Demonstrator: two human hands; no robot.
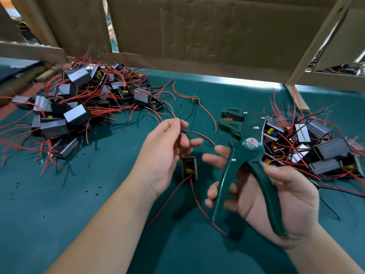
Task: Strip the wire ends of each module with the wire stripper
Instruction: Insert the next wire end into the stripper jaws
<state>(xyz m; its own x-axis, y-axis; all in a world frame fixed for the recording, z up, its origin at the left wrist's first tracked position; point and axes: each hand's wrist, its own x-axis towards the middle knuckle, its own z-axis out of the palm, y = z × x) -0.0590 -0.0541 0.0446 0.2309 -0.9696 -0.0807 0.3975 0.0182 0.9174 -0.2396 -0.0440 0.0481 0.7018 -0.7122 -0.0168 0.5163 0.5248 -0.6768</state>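
The right hand [276, 198] grips a green wire stripper [250, 155], its fingers curled round both handles, which stand spread. The tool's head points up and away and holds no wire. The left hand [166, 151] pinches a thin black wire [180, 123] upright between thumb and forefinger. That wire's module [189, 168] lies just below the palm, with red leads trailing toward the person. Whether it hangs or rests on the surface cannot be told.

The step in hand looks like presenting one lead for stripping. The wire end and the tool head are near but apart, so the next move probably calls for bringing the tip squarely into the head before the handles are squeezed.

Brown cardboard walls [207, 30] close off the back. A dark green worktop [69, 204] carries a tangled pile of modules on the left [75, 111] and another on the right [316, 147]. One small bare module [195, 99] lies between them, and tiny dark bits [96, 193] are scattered about.
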